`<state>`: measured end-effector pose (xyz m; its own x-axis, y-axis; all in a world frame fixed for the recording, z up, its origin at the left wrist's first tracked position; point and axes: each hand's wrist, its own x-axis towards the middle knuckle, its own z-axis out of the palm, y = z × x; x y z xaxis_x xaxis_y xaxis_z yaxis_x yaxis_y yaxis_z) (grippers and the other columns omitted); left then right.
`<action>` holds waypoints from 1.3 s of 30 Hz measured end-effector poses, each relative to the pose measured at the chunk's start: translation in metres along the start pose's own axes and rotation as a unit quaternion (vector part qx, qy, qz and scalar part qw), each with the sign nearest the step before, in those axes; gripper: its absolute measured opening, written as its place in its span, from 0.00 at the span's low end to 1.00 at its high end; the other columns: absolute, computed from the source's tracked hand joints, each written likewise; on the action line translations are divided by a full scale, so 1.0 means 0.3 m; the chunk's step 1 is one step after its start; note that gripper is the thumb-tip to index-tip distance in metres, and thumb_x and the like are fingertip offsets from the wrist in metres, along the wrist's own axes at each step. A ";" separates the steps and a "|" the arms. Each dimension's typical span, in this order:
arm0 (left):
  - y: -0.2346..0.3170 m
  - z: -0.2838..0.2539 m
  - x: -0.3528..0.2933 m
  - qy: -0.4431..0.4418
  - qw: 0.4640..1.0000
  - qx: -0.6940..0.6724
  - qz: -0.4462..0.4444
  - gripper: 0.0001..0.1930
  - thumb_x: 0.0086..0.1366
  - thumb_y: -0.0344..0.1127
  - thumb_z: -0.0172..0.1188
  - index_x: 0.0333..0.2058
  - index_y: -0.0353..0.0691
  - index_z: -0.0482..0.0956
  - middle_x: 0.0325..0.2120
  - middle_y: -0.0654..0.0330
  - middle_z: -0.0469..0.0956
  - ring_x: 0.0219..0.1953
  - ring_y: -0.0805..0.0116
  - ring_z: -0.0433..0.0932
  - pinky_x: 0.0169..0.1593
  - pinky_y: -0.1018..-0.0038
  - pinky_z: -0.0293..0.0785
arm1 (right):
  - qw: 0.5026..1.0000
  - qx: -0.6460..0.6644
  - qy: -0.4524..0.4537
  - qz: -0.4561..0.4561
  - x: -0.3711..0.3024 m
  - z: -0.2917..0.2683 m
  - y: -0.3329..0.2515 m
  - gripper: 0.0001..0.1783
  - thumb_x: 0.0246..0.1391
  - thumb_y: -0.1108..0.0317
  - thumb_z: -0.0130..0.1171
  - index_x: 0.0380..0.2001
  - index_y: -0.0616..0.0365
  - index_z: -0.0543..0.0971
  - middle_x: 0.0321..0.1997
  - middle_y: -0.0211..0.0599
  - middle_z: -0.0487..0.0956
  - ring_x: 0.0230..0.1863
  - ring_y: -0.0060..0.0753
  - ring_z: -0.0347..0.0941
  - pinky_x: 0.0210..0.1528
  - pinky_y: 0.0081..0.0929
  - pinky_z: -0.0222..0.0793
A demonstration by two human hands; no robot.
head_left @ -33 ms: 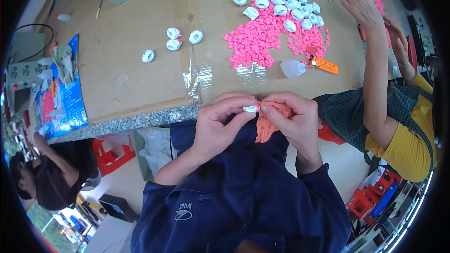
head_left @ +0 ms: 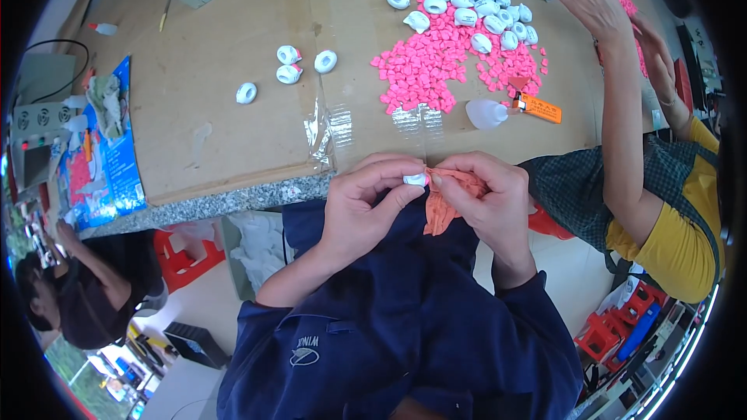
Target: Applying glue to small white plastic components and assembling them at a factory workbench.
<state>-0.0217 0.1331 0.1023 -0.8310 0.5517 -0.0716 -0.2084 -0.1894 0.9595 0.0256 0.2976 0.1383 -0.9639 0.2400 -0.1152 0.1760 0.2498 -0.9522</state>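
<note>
Just in front of the table edge, my left hand (head_left: 366,201) is closed, pinching a small white rounded piece (head_left: 415,180) with a pink part at its right end. My right hand (head_left: 489,190) is closed on a crumpled orange cloth (head_left: 443,214), which hangs below the fingers. The cloth's upper edge meets the pink end of the piece; fingers hide the exact contact. Beyond my hands lie several similar white pieces, among them a ring-shaped one (head_left: 325,61). A heap of small pink parts (head_left: 420,70) spreads in front of a larger pile of white pieces (head_left: 482,0).
A translucent squeeze bottle (head_left: 486,113) and an orange-handled scraper (head_left: 538,107) lie near the pink heap. At right, a co-worker in a yellow sleeve (head_left: 677,253) reaches across the table. A blue sheet (head_left: 117,163) with a rag (head_left: 106,105) is at left. Another person sits lower left.
The co-worker's nearer hand has shifted slightly away and to the left. My hands, the white piece and the orange cloth have hardly moved.
</note>
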 end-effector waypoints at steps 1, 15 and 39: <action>-0.004 0.000 0.003 0.013 0.999 -0.028 -0.018 0.13 0.56 0.18 0.56 0.42 0.28 0.73 0.40 0.53 0.74 0.42 0.69 0.75 0.47 0.76 0.73 | 0.998 -0.062 -0.002 -0.027 0.002 -0.004 -0.009 0.07 0.42 0.78 0.62 0.27 0.68 0.77 0.25 0.35 0.78 0.27 0.21 0.75 0.30 0.15 0.70; 0.007 -0.029 0.025 0.000 0.969 -0.207 -0.139 0.14 0.59 0.25 0.54 0.45 0.30 0.71 0.39 0.51 0.76 0.38 0.64 0.78 0.43 0.74 0.75 | 0.935 -0.239 0.259 -0.022 0.057 -0.184 0.069 0.13 0.51 0.75 0.55 0.41 0.66 0.74 0.40 0.39 0.76 0.40 0.24 0.73 0.43 0.20 0.68; 0.106 -0.237 0.034 0.248 0.938 0.236 0.059 0.14 0.49 0.22 0.65 0.36 0.34 0.75 0.36 0.59 0.76 0.38 0.73 0.74 0.41 0.79 0.70 | 0.948 -0.145 0.262 -0.107 0.055 -0.002 0.193 0.24 0.45 0.72 0.61 0.47 0.64 0.68 0.49 0.41 0.70 0.50 0.30 0.66 0.50 0.24 0.60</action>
<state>-0.0735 0.0751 0.1128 -0.9960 0.0814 0.0360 0.0531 0.2193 0.9742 0.0201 0.3167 0.0815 -0.7650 0.5691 0.3016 0.1082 0.5752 -0.8108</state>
